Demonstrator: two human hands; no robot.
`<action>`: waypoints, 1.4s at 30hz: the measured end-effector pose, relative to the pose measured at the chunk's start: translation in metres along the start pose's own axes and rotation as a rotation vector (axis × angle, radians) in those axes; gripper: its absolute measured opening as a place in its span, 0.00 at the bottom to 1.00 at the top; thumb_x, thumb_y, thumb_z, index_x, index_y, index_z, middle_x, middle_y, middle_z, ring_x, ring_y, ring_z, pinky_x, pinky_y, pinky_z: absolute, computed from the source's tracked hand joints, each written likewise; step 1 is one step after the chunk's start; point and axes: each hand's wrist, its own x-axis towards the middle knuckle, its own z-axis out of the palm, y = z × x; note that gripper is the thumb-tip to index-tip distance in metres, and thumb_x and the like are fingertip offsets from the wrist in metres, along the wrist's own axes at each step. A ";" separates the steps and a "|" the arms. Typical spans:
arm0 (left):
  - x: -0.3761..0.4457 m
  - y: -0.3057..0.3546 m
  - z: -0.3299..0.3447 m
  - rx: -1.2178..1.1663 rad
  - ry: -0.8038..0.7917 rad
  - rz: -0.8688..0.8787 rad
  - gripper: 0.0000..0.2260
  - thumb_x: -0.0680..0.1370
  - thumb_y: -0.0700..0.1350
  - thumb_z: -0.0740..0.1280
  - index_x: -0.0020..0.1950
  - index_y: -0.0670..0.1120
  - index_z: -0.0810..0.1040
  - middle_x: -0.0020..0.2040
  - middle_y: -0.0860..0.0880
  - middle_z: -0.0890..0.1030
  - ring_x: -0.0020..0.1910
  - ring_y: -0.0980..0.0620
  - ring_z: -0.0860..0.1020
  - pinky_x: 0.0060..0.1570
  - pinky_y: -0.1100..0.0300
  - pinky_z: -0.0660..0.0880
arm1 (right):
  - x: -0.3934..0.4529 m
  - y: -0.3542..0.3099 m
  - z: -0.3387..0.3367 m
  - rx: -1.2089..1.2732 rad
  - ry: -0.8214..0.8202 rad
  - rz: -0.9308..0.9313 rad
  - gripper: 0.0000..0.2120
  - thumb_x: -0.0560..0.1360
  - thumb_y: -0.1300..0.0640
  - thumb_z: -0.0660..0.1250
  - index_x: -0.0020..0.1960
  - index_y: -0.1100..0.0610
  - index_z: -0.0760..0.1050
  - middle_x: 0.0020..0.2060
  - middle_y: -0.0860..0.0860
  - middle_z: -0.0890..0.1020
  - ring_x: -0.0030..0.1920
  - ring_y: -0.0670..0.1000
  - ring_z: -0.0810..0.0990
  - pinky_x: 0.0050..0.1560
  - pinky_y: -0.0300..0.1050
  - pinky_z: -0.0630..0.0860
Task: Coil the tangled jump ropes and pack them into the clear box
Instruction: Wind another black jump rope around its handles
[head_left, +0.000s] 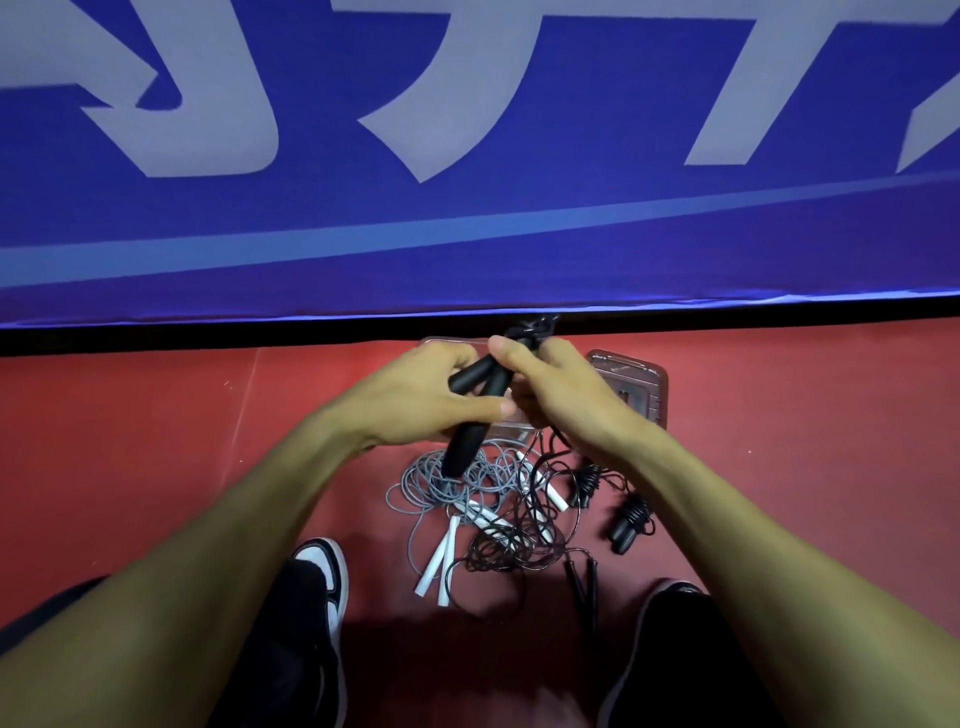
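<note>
My left hand (434, 397) grips two black jump-rope handles (467, 415) that point down toward the floor. My right hand (556, 389) pinches the black rope (535, 327) just above those handles. Both hands hover over the clear box (519, 428), which they mostly hide. Beneath them a tangle lies on the red floor: a grey rope (441, 480) with white handles (441, 561) and a thin black rope (511, 551) with slim black handles (584, 577). One coiled black rope (631, 522) sits to the right of the pile.
The clear lid (634, 384) lies flat on the floor right of the box. A blue banner (467, 234) with large pale letters stands close behind. My shoes (322, 577) and dark trouser legs (680, 660) flank the pile at the bottom.
</note>
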 end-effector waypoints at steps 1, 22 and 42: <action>-0.003 0.000 -0.002 -0.092 -0.034 -0.004 0.23 0.70 0.55 0.76 0.53 0.38 0.77 0.42 0.42 0.84 0.41 0.48 0.85 0.47 0.50 0.81 | -0.002 0.000 0.000 0.010 -0.043 -0.020 0.29 0.77 0.38 0.62 0.41 0.67 0.74 0.24 0.45 0.62 0.25 0.47 0.59 0.29 0.44 0.57; -0.006 0.003 0.008 0.017 0.093 0.005 0.03 0.82 0.43 0.65 0.49 0.45 0.75 0.35 0.46 0.77 0.33 0.46 0.76 0.33 0.57 0.73 | -0.003 0.000 -0.003 -0.157 0.047 -0.032 0.28 0.84 0.42 0.57 0.28 0.52 0.69 0.21 0.46 0.65 0.21 0.45 0.60 0.26 0.41 0.58; -0.004 0.001 0.007 0.003 0.170 0.019 0.10 0.77 0.46 0.73 0.46 0.44 0.74 0.36 0.42 0.82 0.34 0.42 0.82 0.32 0.54 0.78 | -0.007 -0.008 -0.007 -0.427 0.097 -0.079 0.28 0.82 0.39 0.58 0.31 0.57 0.68 0.23 0.47 0.65 0.24 0.45 0.61 0.29 0.42 0.59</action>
